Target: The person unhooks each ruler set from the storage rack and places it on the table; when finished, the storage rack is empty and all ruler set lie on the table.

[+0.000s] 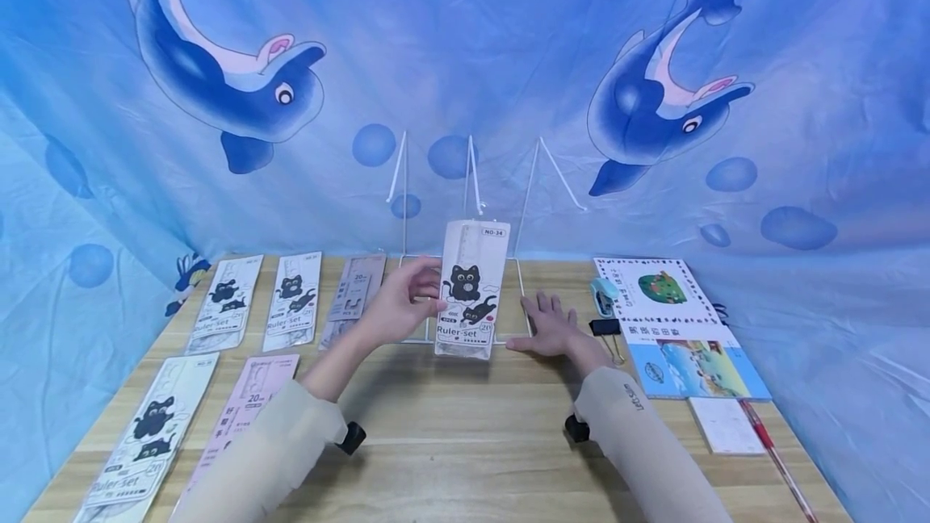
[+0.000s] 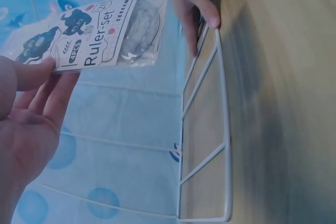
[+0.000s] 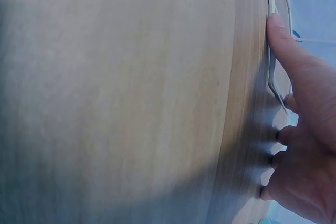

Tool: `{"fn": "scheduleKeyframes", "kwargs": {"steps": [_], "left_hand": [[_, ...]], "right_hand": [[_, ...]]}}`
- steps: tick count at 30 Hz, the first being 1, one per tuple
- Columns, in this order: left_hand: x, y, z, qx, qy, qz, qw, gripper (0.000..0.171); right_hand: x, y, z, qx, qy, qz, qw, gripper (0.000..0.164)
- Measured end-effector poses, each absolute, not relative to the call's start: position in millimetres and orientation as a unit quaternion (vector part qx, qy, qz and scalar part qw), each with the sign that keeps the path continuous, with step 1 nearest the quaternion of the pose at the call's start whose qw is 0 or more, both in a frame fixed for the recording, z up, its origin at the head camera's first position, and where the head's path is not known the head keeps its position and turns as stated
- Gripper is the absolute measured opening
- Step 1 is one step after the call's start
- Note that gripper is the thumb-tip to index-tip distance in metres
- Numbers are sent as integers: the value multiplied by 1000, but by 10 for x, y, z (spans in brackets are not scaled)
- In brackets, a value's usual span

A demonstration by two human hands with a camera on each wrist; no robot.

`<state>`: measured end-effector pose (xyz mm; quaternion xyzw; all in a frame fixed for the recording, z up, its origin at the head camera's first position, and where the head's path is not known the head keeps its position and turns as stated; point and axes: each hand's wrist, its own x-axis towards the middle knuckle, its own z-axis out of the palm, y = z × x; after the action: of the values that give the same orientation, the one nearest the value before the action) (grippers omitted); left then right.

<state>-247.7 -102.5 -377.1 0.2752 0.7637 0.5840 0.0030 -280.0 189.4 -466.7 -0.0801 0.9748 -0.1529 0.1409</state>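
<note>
A ruler-set packet with black cats on its card stands nearly upright in the air over the middle of the table. My left hand pinches its left edge, thumb on the printed front and fingers behind, as the left wrist view also shows. Behind the packet rises a white wire display rack with three uprights, each bearing a slanting hook at the top. My right hand rests at the right front corner of the rack's base. Its fingers are spread and its thumb lies along the front wire.
More ruler-set packets lie on the left, including a pink one and a greyish one. On the right are booklets, a black binder clip, a light-blue item, a white pad and a red pen. A dolphin-print curtain hangs behind.
</note>
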Motion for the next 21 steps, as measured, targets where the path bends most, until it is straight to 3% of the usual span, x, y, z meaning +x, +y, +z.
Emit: {"fn": "scheduleKeyframes", "kwargs": {"steps": [13,21], "left_hand": [[-2225,-1117,-3750,272,757,594,-14,56],[-1997,-1672,-4114,255,769,586,14,61]], "right_hand": [[-2801,1932,-4643,-89,974,-161,132,103],[-2786,1917,-4673,-97,974,-156,130,98]]}}
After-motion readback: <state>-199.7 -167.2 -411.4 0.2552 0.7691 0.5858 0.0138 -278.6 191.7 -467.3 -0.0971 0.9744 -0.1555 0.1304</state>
